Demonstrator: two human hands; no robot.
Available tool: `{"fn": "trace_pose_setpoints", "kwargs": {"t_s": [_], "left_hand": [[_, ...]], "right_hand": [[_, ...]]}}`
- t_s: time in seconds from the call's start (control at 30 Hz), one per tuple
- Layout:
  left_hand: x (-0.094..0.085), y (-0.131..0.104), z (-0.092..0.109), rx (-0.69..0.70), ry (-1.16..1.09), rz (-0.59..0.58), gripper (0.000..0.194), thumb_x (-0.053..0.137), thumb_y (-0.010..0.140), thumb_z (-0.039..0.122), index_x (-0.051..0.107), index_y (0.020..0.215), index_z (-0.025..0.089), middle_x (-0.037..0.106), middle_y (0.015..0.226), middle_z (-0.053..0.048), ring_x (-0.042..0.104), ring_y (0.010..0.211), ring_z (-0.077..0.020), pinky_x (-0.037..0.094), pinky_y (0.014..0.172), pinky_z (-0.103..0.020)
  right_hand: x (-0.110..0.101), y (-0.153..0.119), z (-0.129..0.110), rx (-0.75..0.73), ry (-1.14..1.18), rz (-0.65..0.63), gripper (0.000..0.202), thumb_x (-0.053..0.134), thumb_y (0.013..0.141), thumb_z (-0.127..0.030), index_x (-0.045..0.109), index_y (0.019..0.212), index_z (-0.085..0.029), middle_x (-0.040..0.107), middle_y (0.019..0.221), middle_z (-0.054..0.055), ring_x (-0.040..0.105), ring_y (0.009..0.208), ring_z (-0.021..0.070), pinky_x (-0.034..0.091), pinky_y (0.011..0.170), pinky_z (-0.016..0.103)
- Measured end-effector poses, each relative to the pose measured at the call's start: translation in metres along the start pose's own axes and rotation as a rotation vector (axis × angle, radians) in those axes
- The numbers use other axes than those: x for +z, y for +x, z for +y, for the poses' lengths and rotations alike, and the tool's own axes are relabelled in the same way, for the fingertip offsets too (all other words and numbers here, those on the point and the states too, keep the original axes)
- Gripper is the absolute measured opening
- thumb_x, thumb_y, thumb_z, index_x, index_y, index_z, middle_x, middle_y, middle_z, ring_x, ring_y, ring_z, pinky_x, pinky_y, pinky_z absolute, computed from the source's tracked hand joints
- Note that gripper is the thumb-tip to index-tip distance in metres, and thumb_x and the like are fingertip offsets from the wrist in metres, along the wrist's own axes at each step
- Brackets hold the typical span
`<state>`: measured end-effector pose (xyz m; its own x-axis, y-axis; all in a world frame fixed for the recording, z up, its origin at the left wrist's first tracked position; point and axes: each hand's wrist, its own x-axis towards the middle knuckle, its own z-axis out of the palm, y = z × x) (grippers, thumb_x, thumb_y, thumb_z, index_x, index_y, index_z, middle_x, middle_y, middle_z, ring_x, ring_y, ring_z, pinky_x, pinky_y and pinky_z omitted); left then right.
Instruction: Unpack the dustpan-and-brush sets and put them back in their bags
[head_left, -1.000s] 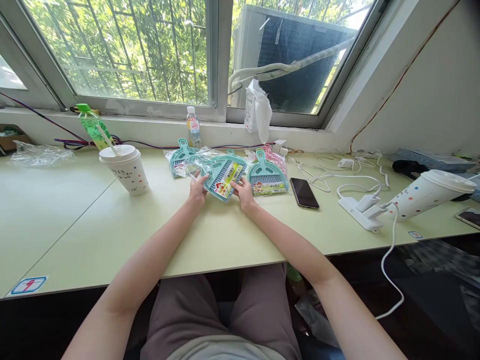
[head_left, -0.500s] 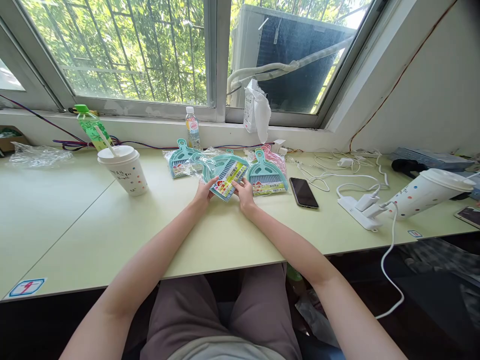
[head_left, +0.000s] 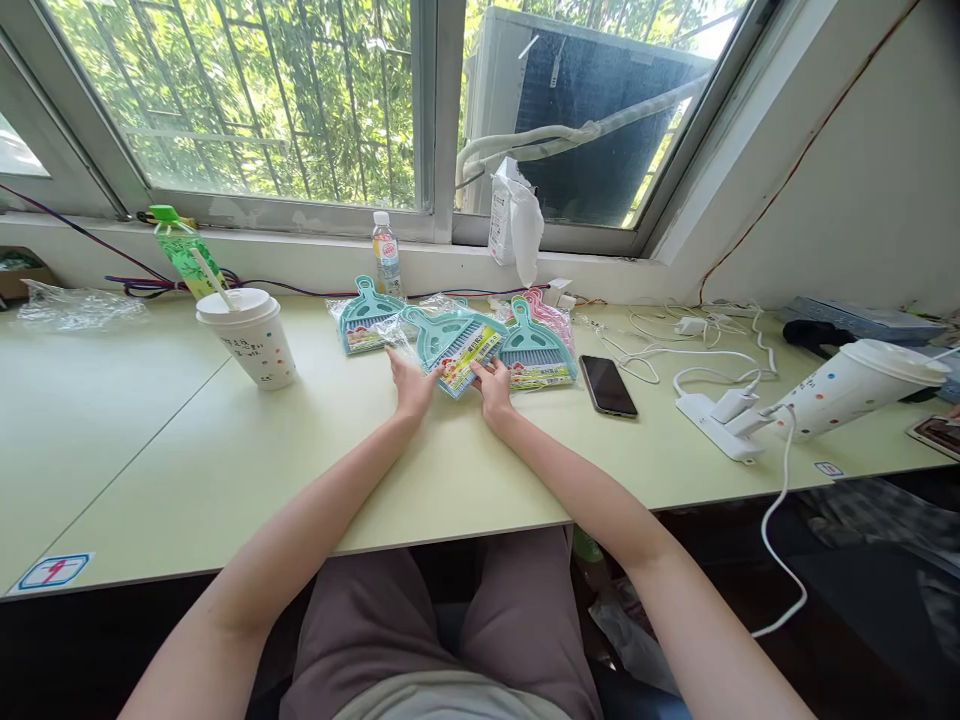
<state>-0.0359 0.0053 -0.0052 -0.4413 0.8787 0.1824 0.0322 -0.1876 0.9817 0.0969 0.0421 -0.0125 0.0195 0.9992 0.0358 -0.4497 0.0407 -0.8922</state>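
Observation:
A mint-green dustpan and brush set in clear plastic wrap, with a yellow label, lies tilted in front of me. My right hand grips its lower right edge, thumb on top. At its lower left side is my left hand, fingers spread apart and thumb touching the edge of the pack. Behind on the left lies a second mint-green set. Another wrapped mint-green set sits to the right, partly overlapped by the one I hold. A pink set shows behind that.
A paper cup with a straw and a green-capped bottle stand left. A phone lies to the right, beside a white power strip with cables and a tilted cup. A small bottle stands by the window.
My left hand has shifted left and spread its fingers, its grip on the pack loosened. The dustpan and brush set has moved slightly to the right.

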Motion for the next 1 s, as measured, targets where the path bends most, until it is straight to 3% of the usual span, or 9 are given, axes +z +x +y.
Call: {"fn": "trace_pose_setpoints", "kwargs": {"t_s": [0.1, 0.17, 0.27, 0.33, 0.4, 0.53, 0.63, 0.83, 1.0], "left_hand": [[-0.002, -0.006, 0.012, 0.151, 0.319, 0.164, 0.1, 0.08, 0.067, 0.02, 0.022, 0.148, 0.025, -0.004, 0.163, -0.017, -0.014, 0.148, -0.0369, 0.006, 0.118, -0.06], [-0.002, -0.009, 0.019, 0.281, 0.39, 0.174, 0.092, 0.076, 0.072, 0.021, 0.025, 0.149, 0.027, -0.006, 0.164, -0.012, -0.018, 0.148, -0.0349, 0.006, 0.116, -0.062], [-0.002, -0.012, 0.021, 0.413, 0.416, 0.083, 0.065, 0.068, 0.077, 0.018, 0.047, 0.137, 0.029, 0.02, 0.162, -0.008, -0.003, 0.151, -0.0317, 0.008, 0.117, -0.059], [-0.002, -0.012, 0.019, 0.402, 0.404, -0.017, 0.04, 0.063, 0.079, 0.014, 0.063, 0.118, 0.027, 0.046, 0.148, -0.009, 0.018, 0.148, -0.0322, 0.013, 0.118, -0.055], [-0.003, -0.011, 0.017, 0.352, 0.397, -0.076, 0.028, 0.06, 0.081, 0.012, 0.069, 0.103, 0.026, 0.062, 0.128, -0.01, 0.037, 0.139, -0.0341, 0.022, 0.116, -0.052], [-0.005, -0.01, 0.017, 0.241, 0.36, -0.067, 0.031, 0.061, 0.079, 0.008, 0.072, 0.101, 0.026, 0.07, 0.096, -0.011, 0.054, 0.121, -0.0362, 0.038, 0.104, -0.044], [-0.006, -0.01, 0.018, 0.21, 0.281, -0.102, 0.03, 0.062, 0.075, 0.004, 0.073, 0.092, 0.026, 0.068, 0.087, -0.009, 0.059, 0.112, -0.0331, 0.044, 0.093, -0.035], [-0.005, -0.009, 0.015, 0.313, 0.392, -0.217, 0.021, 0.063, 0.077, 0.007, 0.071, 0.079, 0.026, 0.068, 0.096, -0.008, 0.063, 0.1, -0.0299, 0.046, 0.086, -0.034], [-0.001, -0.012, 0.021, 0.475, 0.549, -0.179, 0.024, 0.06, 0.083, 0.016, 0.07, 0.104, 0.025, 0.066, 0.109, -0.011, 0.056, 0.111, -0.0323, 0.04, 0.097, -0.041]], "right_hand": [[-0.001, 0.0, 0.001, -0.001, -0.004, -0.001, 0.032, 0.068, 0.073, -0.017, 0.06, 0.104, -0.019, 0.074, 0.094, 0.005, 0.071, 0.089, 0.0188, 0.059, 0.084, 0.035], [-0.001, 0.0, 0.002, -0.004, -0.011, -0.01, 0.032, 0.069, 0.073, -0.018, 0.06, 0.103, -0.019, 0.074, 0.095, 0.005, 0.071, 0.09, 0.0189, 0.059, 0.083, 0.035], [-0.001, 0.001, 0.002, -0.015, -0.009, -0.014, 0.032, 0.069, 0.073, -0.019, 0.06, 0.103, -0.019, 0.074, 0.097, 0.006, 0.071, 0.091, 0.0192, 0.059, 0.084, 0.036], [-0.001, 0.001, 0.002, -0.013, -0.005, -0.005, 0.032, 0.068, 0.073, -0.018, 0.059, 0.104, -0.018, 0.074, 0.096, 0.006, 0.071, 0.09, 0.019, 0.059, 0.084, 0.035], [-0.001, 0.001, 0.002, -0.004, -0.002, 0.008, 0.032, 0.067, 0.074, -0.017, 0.059, 0.105, -0.018, 0.074, 0.095, 0.006, 0.071, 0.089, 0.0186, 0.059, 0.084, 0.035], [-0.001, 0.0, 0.001, 0.01, 0.004, 0.013, 0.033, 0.067, 0.073, -0.016, 0.06, 0.105, -0.017, 0.074, 0.096, 0.006, 0.071, 0.089, 0.0187, 0.059, 0.083, 0.035], [-0.002, 0.0, 0.002, -0.001, 0.003, -0.001, 0.036, 0.069, 0.072, -0.017, 0.06, 0.107, -0.018, 0.074, 0.097, 0.006, 0.071, 0.09, 0.0194, 0.059, 0.083, 0.035], [-0.002, 0.003, 0.004, -0.005, -0.011, 0.011, 0.036, 0.072, 0.07, -0.02, 0.06, 0.104, -0.018, 0.074, 0.097, 0.008, 0.071, 0.091, 0.0212, 0.059, 0.083, 0.037], [-0.001, 0.002, 0.004, -0.015, -0.007, -0.005, 0.032, 0.07, 0.07, -0.02, 0.058, 0.1, -0.018, 0.074, 0.096, 0.007, 0.071, 0.088, 0.02, 0.059, 0.083, 0.037]]}}
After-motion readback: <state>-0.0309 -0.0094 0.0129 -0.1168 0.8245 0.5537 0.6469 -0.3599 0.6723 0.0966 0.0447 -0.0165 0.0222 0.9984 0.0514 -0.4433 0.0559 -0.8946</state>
